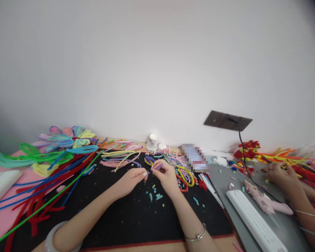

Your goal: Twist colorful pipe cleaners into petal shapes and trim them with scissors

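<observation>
My left hand and my right hand meet over the black mat, fingertips pinched together on a short purple pipe cleaner with a small dark bit at its end. Small cut scraps in teal and green lie on the mat just below my hands. Loops of yellow, purple and red pipe cleaners lie right of my right hand.
Long red, blue and green pipe cleaners cover the left of the mat, with pastel flower shapes behind. A small white cup stands by the wall. At right another person's hand works near a pink glue gun and a white power strip.
</observation>
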`<state>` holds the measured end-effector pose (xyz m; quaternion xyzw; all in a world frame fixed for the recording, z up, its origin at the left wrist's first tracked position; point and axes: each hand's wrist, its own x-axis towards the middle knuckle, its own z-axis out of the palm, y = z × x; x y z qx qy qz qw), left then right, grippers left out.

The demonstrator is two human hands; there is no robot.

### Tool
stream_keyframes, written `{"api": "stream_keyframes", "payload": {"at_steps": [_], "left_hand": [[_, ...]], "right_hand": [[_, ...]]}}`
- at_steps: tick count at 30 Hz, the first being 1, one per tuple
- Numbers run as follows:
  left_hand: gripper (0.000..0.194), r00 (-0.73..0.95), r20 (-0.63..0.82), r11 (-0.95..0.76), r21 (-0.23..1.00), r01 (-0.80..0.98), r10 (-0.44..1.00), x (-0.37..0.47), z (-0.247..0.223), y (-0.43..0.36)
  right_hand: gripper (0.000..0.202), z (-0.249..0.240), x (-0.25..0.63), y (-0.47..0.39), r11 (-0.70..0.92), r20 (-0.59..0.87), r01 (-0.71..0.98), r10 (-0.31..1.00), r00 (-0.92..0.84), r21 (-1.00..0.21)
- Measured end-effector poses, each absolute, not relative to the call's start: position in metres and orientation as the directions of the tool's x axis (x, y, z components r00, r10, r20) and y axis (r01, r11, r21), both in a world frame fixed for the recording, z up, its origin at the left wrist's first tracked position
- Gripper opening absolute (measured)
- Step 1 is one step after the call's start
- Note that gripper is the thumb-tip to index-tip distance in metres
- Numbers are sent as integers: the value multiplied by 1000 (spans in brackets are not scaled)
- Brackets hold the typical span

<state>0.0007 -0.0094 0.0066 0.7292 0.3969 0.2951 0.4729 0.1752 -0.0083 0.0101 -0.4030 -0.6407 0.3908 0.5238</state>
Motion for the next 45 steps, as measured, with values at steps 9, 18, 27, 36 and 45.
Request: {"api": "stream_keyframes", "payload": {"at_steps": [9, 18, 27, 36, 45], "left_hand": [[33, 577, -71, 47, 997, 57, 813, 0, 1, -8], [34, 574, -24, -105, 976, 191, 819, 2, -1, -10], [36, 554, 146, -410, 824, 390, 820, 6, 9, -14], [33, 472, 159, -384, 816, 432, 867, 3, 9, -12], [33, 395, 193, -359, 841, 406, 898, -1, 9, -6]], "right_hand": [[5, 8, 175, -8, 166, 142, 88, 963, -230, -982], [10, 11, 172, -10, 162, 128, 118, 958, -255, -980], [13, 5, 169, -8, 68, 58, 40, 974, -218, -997], [12, 11, 175, -7, 192, 159, 92, 945, -286, -977], [10, 6, 182, -5, 321, 225, 337, 929, -294, -885]]}}
